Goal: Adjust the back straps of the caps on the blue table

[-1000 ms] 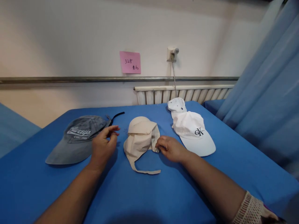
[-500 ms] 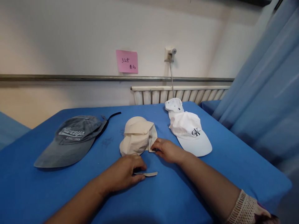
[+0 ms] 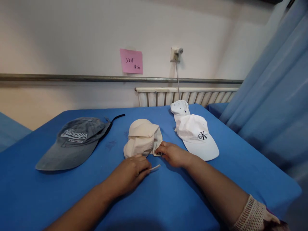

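A folded beige cap (image 3: 141,138) lies in the middle of the blue table (image 3: 168,199). My left hand (image 3: 131,173) is closed on the cap's beige strap (image 3: 155,167), whose free end sticks out to the right of my fingers. My right hand (image 3: 172,154) pinches the cap's right lower edge and holds it against the table.
A grey cap (image 3: 72,142) with white lettering lies at the left, a thin black strap trailing behind it. A white cap (image 3: 197,136) with a black logo lies at the right, a small white cap (image 3: 180,107) behind it. Blue curtain (image 3: 276,96) hangs right; radiator behind.
My left hand came down from beside the grey cap, took the beige strap and has drawn it in toward the cap. My right hand stayed on the cap's edge.
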Motion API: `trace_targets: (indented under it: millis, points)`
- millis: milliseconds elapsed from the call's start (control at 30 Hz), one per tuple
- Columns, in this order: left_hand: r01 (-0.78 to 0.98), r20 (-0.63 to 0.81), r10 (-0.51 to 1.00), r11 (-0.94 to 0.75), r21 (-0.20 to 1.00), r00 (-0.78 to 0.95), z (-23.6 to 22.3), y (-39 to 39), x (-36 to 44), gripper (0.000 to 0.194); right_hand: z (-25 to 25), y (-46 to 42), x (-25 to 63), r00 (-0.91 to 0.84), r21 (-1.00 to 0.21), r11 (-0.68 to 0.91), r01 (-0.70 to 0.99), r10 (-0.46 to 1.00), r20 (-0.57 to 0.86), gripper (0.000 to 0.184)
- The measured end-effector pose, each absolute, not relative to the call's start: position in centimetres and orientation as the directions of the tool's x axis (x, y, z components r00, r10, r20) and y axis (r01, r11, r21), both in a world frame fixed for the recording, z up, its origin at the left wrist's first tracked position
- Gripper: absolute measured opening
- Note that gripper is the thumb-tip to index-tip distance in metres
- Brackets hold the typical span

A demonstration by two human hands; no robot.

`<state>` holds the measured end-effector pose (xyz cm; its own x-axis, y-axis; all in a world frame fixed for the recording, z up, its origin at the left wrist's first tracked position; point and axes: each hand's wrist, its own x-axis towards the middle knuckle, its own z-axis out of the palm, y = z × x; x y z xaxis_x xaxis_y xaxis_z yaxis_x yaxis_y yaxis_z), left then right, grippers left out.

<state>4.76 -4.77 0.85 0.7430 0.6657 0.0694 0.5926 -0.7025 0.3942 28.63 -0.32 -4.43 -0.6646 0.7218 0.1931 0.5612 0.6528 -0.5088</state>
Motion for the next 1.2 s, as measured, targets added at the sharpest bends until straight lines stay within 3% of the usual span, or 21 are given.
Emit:
trace_targets:
  millis: [200, 300, 433, 667, 833, 1033, 1200]
  points:
    - [0.587, 0.291, 0.894, -0.444, 0.677, 0.34, 1.6, -4.4, 4.1, 0.019, -4.0, -0.4, 28.7, -0.672, -0.505, 0.651, 0.567, 0.72, 0.173, 0.033]
    - [0.489, 0.291, 0.948, -0.318, 0.813, 0.133, 1.4, -4.2, 4.1, 0.02, -4.0, -0.2, 28.8, -0.669, -0.512, 0.641, 0.572, 0.726, 0.161, 0.029]
    - [0.402, 0.218, 0.976, -0.208, 0.892, 0.021, 1.0, -4.0, 4.4, 0.022, -3.9, 0.0, 28.8, -0.686, -0.518, 0.642, 0.565, 0.714, 0.138, 0.023]
    - [0.322, 0.131, 0.991, -0.13, 0.938, 0.021, 0.1, -3.5, 4.6, 0.028, -3.7, -0.3, 28.7, -0.688, -0.497, 0.654, 0.571, 0.711, 0.145, 0.022]
    - [0.363, 0.168, 0.982, -0.186, 0.913, 0.08, -1.2, -3.4, 4.9, 0.026, -4.1, -0.4, 28.5, -0.686, -0.548, 0.655, 0.521, 0.703, 0.188, 0.022]
    - [0.435, 0.21, 0.966, -0.256, 0.863, 0.151, -2.1, -3.4, 5.4, 0.022, -4.8, -0.4, 27.9, -0.651, -0.526, 0.653, 0.544, 0.725, 0.227, 0.02]
    - [0.492, 0.271, 0.959, -0.274, 0.826, 0.08, -2.9, -2.2, 5.0, 0.023, -5.7, 0.0, 27.1, -0.573, -0.6, 0.629, 0.494, 0.755, 0.319, 0.023]
